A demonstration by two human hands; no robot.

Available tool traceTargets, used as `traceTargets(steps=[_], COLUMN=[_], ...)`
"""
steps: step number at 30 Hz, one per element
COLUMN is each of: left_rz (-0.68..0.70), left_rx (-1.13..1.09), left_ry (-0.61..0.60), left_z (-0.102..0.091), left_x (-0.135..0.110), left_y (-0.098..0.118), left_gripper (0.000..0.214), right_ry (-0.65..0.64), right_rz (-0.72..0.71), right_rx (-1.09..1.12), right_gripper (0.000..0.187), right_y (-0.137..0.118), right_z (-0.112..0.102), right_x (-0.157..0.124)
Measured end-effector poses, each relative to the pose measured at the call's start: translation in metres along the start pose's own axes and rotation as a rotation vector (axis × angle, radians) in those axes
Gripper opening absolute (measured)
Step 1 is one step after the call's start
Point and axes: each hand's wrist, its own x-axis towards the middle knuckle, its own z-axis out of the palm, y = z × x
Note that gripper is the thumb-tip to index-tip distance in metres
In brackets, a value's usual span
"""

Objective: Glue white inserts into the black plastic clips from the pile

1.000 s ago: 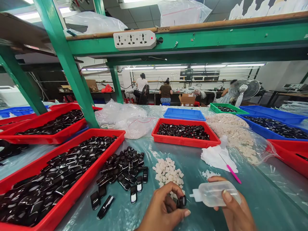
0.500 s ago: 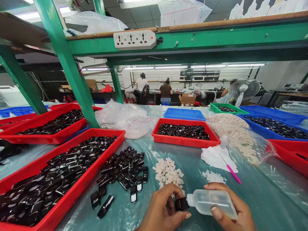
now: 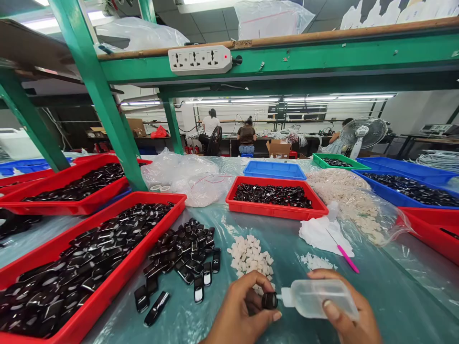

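Note:
Between the thumb and fingers of my left hand (image 3: 244, 306) is a small black plastic casing (image 3: 269, 301), its end turned to the right. My right hand (image 3: 347, 306) grips a translucent squeeze bottle (image 3: 315, 298) lying nearly level. The bottle's thin nozzle tip points left, right at the casing's end; whether it touches is hard to tell. Just beyond my left hand lies a heap of small cream-white pieces (image 3: 251, 255). Left of it is a loose pile of glossy black casings (image 3: 186, 253). Small clear-white bits (image 3: 317, 262) lie beyond my right hand.
A long red tray (image 3: 168, 215) of black casings fills the left side. Another red tray (image 3: 276, 215) stands ahead. A pink-handled needle tool (image 3: 347, 258) lies by a white cloth (image 3: 322, 234). A plastic bag of pale pieces (image 3: 358, 210) rests at right. A green shelf beam (image 3: 304, 57) crosses overhead.
My right hand has drawn the bottle slightly right, so its thin nozzle now shows between bottle and casing. The casing has turned a little, showing its end.

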Motion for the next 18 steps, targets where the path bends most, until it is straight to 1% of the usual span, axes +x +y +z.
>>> traceTargets(steps=[2,5,8,10,12,14,16,18], left_rz=[-0.044,-0.043,-0.02,-0.003,0.016,0.036,0.061,0.093], left_rx=[-0.064,-0.152,-0.217,-0.234,-0.236,-0.214,-0.178,-0.151], left_ry=[-0.013,-0.054,-0.1,-0.115,-0.131,-0.142,-0.142,-0.139], left_z=[0.001,0.001,0.0,0.0,0.0,0.0,0.0,0.001], left_x=[0.0,0.0,0.0,0.0,0.0,0.0,-0.001,-0.001], left_y=[0.002,0.004,0.001,-0.001,-0.003,-0.003,-0.003,-0.002], left_gripper=[0.02,0.02,0.019,0.019,0.018,0.018,0.019,0.021], right_ry=[-0.034,-0.006,0.019,0.008,-0.015,-0.038,-0.069,-0.1], right_rz=[0.124,0.265,0.334,0.358,0.382,0.384,0.337,0.234], right_rx=[0.144,0.323,0.429,0.439,0.378,0.257,0.103,-0.072], right_gripper=[0.036,0.034,0.03,0.028,0.031,0.038,0.043,0.047], right_y=[0.004,0.007,0.007,0.008,0.011,0.013,0.014,0.016], right_z=[-0.004,-0.006,-0.003,-0.002,-0.004,-0.006,-0.008,-0.008], right_x=[0.006,0.013,0.016,0.018,0.02,0.022,0.024,0.026])
